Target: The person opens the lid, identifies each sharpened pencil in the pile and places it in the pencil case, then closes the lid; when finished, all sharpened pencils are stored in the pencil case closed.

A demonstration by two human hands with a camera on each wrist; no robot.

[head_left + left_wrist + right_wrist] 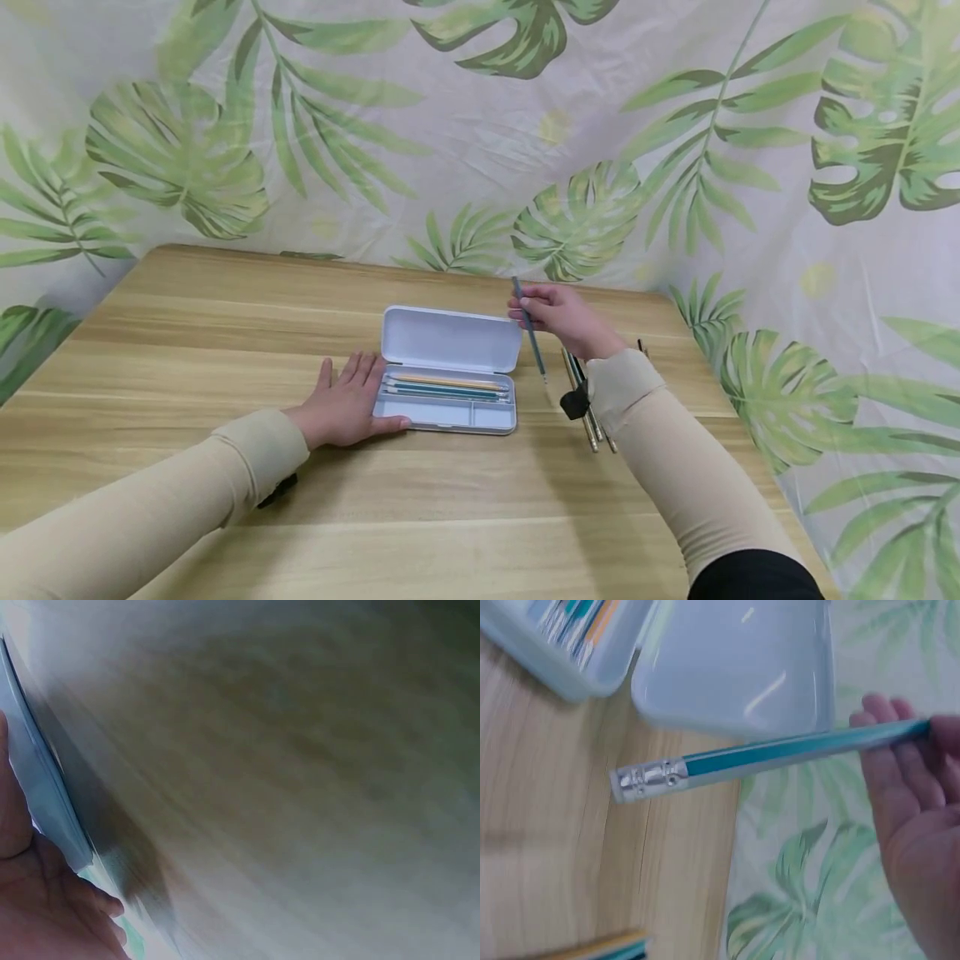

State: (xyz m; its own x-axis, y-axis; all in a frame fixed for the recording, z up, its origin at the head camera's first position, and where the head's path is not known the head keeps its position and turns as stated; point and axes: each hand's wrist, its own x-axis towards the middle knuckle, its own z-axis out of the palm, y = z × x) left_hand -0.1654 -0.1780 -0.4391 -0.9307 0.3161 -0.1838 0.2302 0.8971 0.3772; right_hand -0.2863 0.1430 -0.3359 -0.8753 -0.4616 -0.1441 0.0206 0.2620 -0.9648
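An open pencil case (446, 412) lies on the table with its lid (452, 337) raised at the back; several pencils (450, 387), teal and orange, lie in its long rear compartment. My left hand (345, 404) rests flat at the case's left side, fingers straight, thumb at the front edge; the left wrist view shows part of this hand (45, 900) beside the case (45, 787). Right of the lid, my right hand (562, 317) pinches a teal pencil (533, 337) in the air, its eraser end down. That pencil (780, 752) shows its silver ferrule in the right wrist view, held by my hand (922, 810).
More pencils (592, 429) lie on the wooden table (465, 517) to the right of the case, partly under my right wrist and sleeve. A leaf-patterned cloth (480, 150) hangs behind the table and along its right side.
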